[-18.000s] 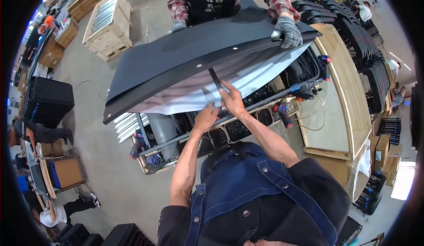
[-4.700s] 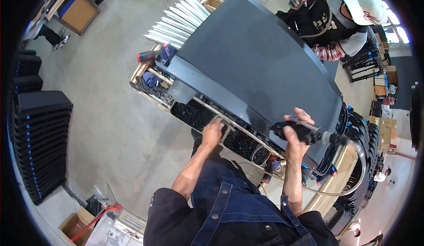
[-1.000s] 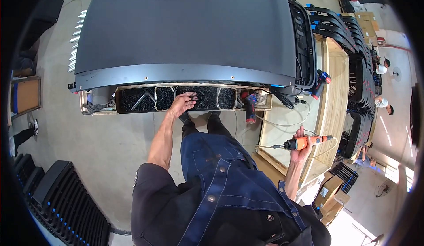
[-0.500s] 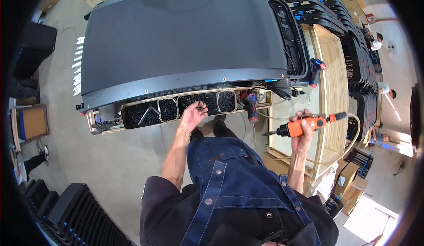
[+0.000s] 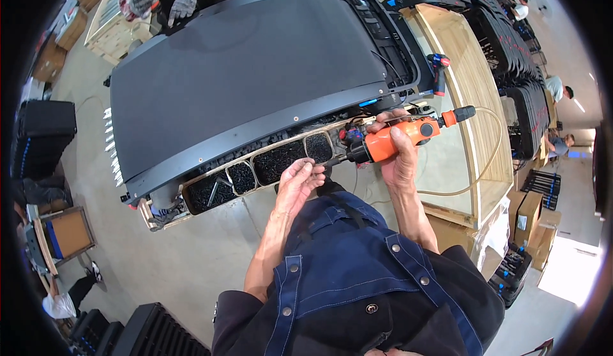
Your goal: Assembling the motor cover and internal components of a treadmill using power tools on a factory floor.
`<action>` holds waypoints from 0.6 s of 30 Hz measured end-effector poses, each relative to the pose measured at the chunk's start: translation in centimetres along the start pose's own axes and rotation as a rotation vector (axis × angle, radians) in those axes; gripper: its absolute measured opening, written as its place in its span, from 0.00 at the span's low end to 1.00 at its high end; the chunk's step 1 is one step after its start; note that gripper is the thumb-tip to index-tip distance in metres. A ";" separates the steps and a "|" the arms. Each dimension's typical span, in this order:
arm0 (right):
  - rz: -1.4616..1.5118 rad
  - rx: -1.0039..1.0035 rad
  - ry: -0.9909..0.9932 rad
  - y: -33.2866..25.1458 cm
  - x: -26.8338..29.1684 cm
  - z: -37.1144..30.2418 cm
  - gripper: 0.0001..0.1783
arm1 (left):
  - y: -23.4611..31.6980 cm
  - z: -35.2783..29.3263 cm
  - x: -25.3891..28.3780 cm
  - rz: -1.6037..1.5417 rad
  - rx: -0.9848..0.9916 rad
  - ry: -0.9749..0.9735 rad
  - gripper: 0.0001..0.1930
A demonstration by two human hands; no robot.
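My right hand point(image 5: 402, 158) is wrapped round an orange pneumatic screwdriver point(image 5: 382, 145), whose dark bit points left. Close at the bit's tip is my left hand point(image 5: 297, 187), thumb and fingers pinched together; whatever they hold is too small to make out. Just beyond the left hand hangs a wooden-framed row of bins point(image 5: 248, 176) filled with small black screws. One bin also has a metal tool point(image 5: 220, 189) lying in it. Behind the bins lies a large dark grey panel point(image 5: 249, 56) with a black frame at its right end.
A tan hose point(image 5: 491, 158) runs from the screwdriver over a wooden crate point(image 5: 482, 100) at the right. Another power driver point(image 5: 439, 75) rests on the crate side. Across the panel, a co-worker's gloved hand point(image 5: 183, 8) is near its far edge. Stacked black frames point(image 5: 447, 11) stand far right.
My left hand has come out of the screw bin toward me. My right hand has brought the screwdriver left, its bit now by the left fingers. A co-worker has appeared across the panel.
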State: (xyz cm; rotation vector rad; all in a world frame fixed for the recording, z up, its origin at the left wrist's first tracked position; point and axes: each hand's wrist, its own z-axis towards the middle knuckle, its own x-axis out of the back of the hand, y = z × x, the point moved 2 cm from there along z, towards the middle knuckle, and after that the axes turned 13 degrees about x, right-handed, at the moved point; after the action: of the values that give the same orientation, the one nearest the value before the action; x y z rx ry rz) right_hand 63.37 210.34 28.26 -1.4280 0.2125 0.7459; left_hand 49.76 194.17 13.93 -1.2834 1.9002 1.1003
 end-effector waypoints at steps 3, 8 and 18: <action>0.041 0.016 0.012 -0.5 0.1 0.5 0.24 | -1.1 0.4 -1.8 -0.161 0.080 -0.004 0.10; 0.046 0.045 0.040 -0.9 2.6 2.2 0.25 | -3.0 3.0 -4.2 -0.405 0.132 -0.036 0.09; -0.074 0.154 -0.045 -4.2 7.5 8.4 0.27 | -4.0 10.1 -12.3 -0.366 0.021 0.108 0.10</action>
State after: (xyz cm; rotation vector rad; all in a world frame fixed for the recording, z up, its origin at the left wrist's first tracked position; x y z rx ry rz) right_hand 68.99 220.97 28.89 -1.2654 0.1769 0.6855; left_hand 58.18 207.71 17.85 -1.6266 1.6556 0.8342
